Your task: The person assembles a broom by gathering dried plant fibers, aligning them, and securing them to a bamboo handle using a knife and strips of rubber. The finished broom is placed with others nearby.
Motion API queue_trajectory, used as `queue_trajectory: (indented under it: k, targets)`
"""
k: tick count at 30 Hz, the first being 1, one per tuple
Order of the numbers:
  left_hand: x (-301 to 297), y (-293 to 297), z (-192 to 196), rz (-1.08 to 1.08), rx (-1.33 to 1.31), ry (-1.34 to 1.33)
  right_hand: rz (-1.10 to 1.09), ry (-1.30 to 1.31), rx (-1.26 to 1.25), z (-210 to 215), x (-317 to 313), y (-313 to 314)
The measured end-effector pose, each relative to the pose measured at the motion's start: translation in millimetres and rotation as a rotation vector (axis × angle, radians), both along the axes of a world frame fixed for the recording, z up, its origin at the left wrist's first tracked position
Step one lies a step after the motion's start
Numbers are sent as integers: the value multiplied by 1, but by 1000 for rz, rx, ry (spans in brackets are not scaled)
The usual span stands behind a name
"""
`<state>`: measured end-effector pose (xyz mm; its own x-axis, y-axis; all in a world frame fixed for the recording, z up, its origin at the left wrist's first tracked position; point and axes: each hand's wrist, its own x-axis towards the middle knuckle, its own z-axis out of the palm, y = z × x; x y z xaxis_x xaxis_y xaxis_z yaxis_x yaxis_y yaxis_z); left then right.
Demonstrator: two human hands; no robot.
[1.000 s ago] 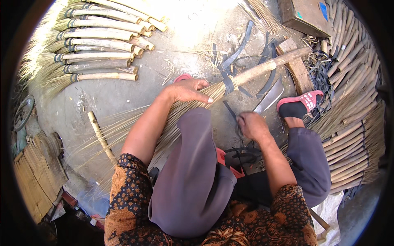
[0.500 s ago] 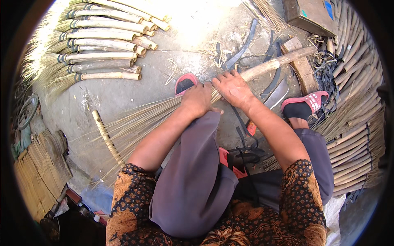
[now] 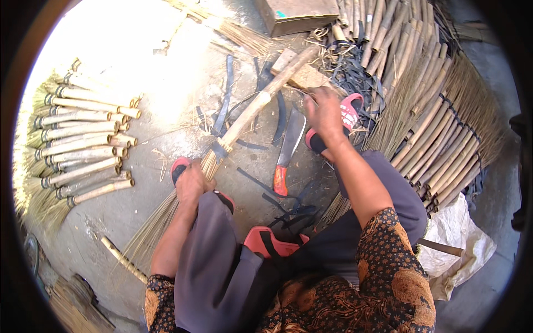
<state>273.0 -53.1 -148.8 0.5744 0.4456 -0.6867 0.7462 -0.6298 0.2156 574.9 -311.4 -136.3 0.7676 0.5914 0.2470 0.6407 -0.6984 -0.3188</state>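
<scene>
My left hand (image 3: 191, 182) is closed around the fibre bundle of a half-bound broom (image 3: 239, 123), just below a black band where the wooden handle enters. Its handle slants up to the far right, resting over a wooden block (image 3: 302, 71). The loose bristles fan toward the lower left past my left knee. My right hand (image 3: 326, 115) is off the broom, above my right sandal, with fingers loosely apart and nothing visible in them. It is nearest the block and a tangle of black rubber strips (image 3: 361, 83).
A machete (image 3: 290, 147) with a red-orange handle lies between my feet among loose black strips. Rows of brooms (image 3: 83, 139) lie at left, with more stacked brooms (image 3: 438, 150) at right. A cardboard box (image 3: 300, 15) stands at the far side; a white sack (image 3: 455, 238) lies lower right.
My right hand has let go of the broom and moved right toward the black strips. The left hand keeps its hold on the bristles. My view has turned to the right.
</scene>
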Motion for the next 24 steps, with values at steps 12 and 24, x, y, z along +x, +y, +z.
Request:
queue_trajectory:
  k: [12, 24]
  targets:
    - [6, -4, -10, 0, 81, 14, -576, 199, -593, -30, 124, -217]
    - [14, -13, -3, 17, 152, 41, -556, 102, -432, -54, 128, -228]
